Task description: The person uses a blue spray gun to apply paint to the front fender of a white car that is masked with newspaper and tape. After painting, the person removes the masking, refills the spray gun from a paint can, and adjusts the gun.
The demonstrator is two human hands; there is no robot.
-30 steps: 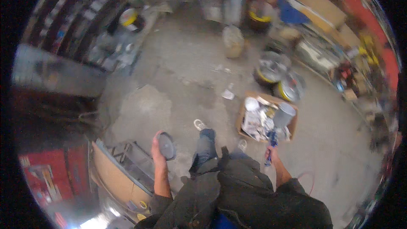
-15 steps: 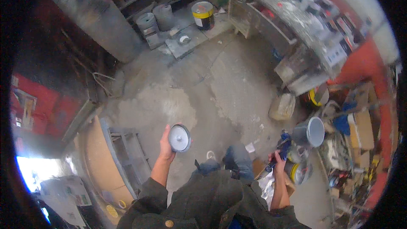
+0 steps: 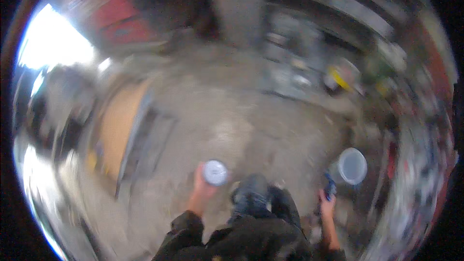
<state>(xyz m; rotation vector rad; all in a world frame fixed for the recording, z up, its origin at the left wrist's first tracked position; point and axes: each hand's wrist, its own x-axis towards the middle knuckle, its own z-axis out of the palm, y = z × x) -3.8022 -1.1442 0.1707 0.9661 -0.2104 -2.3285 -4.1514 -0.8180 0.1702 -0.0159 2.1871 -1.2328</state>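
Note:
My left hand point(image 3: 204, 187) is closed round the edge of a round, pale lid point(image 3: 215, 173), held out in front of my body. Over on the right, my right hand point(image 3: 327, 206) grips a blue spray gun point(image 3: 330, 188). A grey cup point(image 3: 352, 166) sits at the gun's far end, its round top uncovered and a grey inside showing. Motion blur hides the finer details of the gun and of my fingers. Lid and cup are well apart.
A tan board with a grey frame point(image 3: 118, 130) stands at the left. Far right is a dark bucket with a yellow band point(image 3: 341, 78), near grey slabs on the floor. Shelves point(image 3: 357, 12) line the back; blurred clutter fills the right side.
My view has swung to the left, so the room's things sit further right. Both hands keep their holds on the lid and the spray gun, whose cup moved along with it.

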